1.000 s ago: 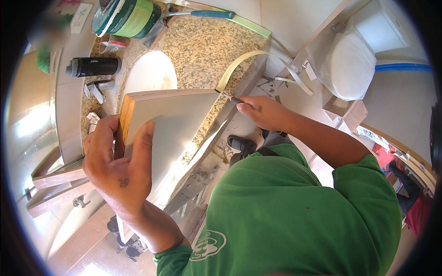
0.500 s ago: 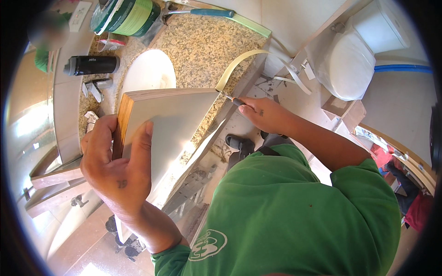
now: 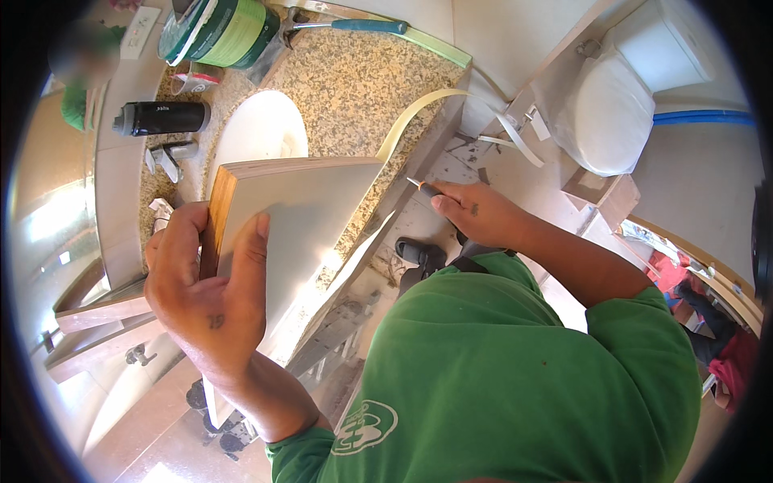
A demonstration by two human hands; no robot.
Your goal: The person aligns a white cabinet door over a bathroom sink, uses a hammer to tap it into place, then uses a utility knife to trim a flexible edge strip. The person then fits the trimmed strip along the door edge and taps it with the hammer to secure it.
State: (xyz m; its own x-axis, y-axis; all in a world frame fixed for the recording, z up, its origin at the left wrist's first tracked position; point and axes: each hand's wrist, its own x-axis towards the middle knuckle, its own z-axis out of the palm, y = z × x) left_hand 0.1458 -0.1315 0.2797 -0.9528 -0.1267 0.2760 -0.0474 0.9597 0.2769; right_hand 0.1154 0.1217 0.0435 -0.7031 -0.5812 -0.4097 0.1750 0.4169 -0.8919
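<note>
My left hand (image 3: 205,298) grips the near left end of a flat board (image 3: 298,217), thumb on its pale grey face and fingers behind. The board stands on edge, tilted, over the granite counter (image 3: 346,88), showing yellowish wood along its left edge. A thin cream edging strip (image 3: 427,101) runs from the board's far right corner and curls past the counter edge. In my right hand (image 3: 483,213) is a slim hand tool (image 3: 427,187) with a dark handle, orange ring and short metal tip; its exact kind is unclear. The tip is apart from board and strip.
A white basin (image 3: 250,129) is set in the counter. Around it are a black bottle (image 3: 165,117), a green bucket (image 3: 221,32) and a blue-handled hammer (image 3: 362,26). To the right stands a plastic-covered toilet (image 3: 608,121). Debris (image 3: 463,149) litters the floor.
My right hand has drawn the tool back from the board's corner, moving right and slightly down. The board, strip and left hand stay nearly in place.
</note>
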